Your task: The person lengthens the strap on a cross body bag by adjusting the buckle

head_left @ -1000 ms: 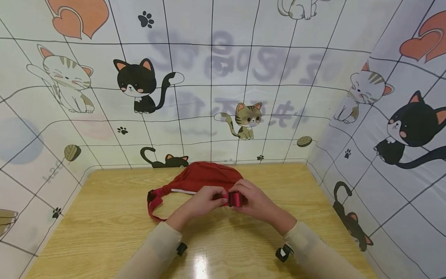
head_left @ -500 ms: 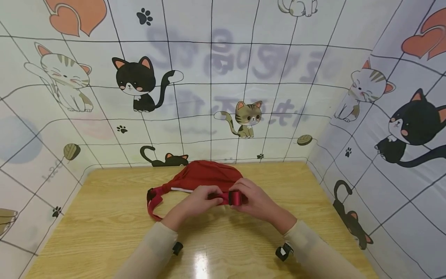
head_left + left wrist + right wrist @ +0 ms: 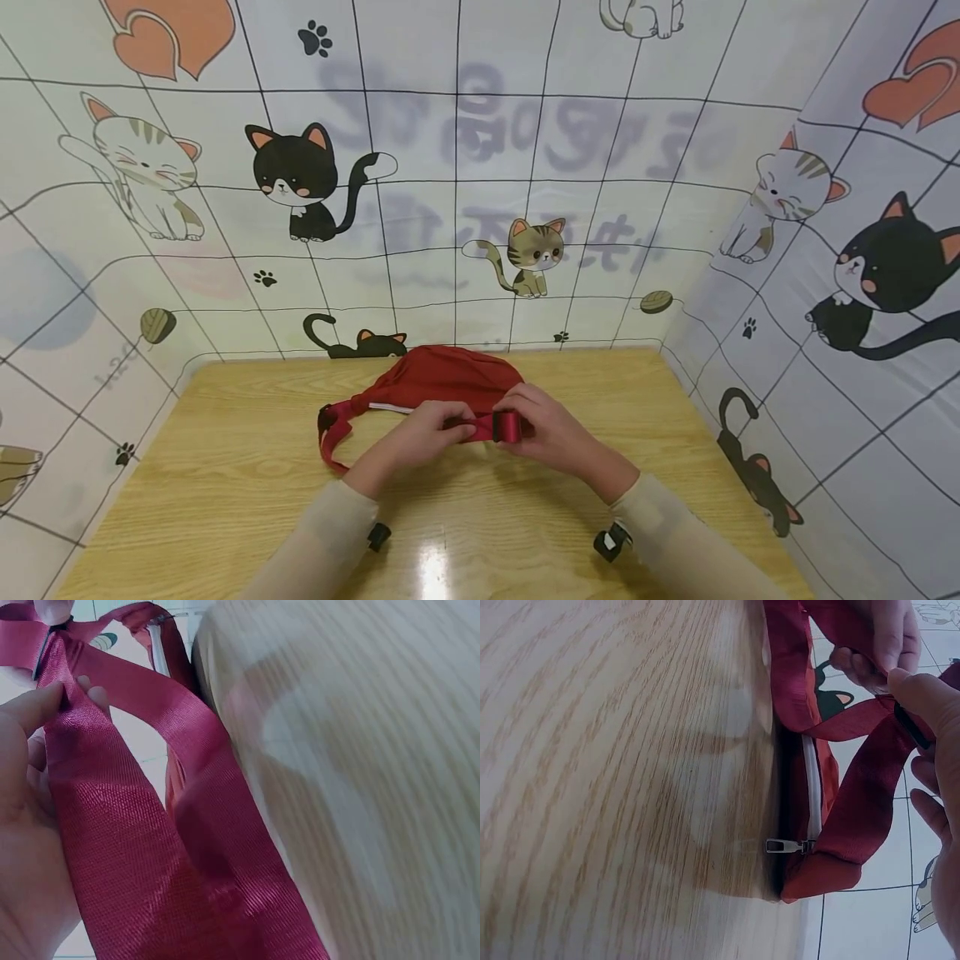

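Figure: strap work on a red bag (image 3: 442,377), which lies at 12 o'clock on the table (image 3: 225,500), just beyond both hands. Left hand (image 3: 423,429) pinches the strap (image 3: 491,427); right hand (image 3: 543,425), at its 3 o'clock, is clamped on the same strap at a dark slider (image 3: 913,727). Judged best practice: keep the webbing flat and untwisted, feeding it evenly. The bag's white zip (image 3: 811,791) looks closed; contents cannot be told.
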`<state>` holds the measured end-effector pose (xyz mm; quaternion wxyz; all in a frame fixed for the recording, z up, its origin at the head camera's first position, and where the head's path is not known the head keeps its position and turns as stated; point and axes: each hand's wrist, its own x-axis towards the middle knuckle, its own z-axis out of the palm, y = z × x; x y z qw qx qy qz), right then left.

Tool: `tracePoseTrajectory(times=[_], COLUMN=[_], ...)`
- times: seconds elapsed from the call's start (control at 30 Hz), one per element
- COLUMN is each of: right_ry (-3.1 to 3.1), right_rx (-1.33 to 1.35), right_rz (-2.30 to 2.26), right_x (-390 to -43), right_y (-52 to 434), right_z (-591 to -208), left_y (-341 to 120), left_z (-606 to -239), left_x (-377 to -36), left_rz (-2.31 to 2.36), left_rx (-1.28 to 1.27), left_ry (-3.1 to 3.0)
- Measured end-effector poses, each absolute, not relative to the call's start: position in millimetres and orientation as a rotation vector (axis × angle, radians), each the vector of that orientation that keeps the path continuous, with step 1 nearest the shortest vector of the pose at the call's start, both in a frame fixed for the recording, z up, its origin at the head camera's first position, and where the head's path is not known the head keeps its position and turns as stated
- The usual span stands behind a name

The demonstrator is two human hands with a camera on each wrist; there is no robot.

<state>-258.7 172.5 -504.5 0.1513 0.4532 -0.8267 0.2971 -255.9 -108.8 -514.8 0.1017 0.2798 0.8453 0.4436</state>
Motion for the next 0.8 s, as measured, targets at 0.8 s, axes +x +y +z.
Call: tracePoseTrajectory(times=[0.8], right_ry=[-2.485], right_rx=[1.228], right_rz=[0.940], right_x=[-253.5], right_y=[174.8], right_z=[-501.3], left_y=[-80.9], left_z=[-516.6], left_x=[-249.2], left_rz=[1.301], left_rx=[0.922], left_ry=[2.640])
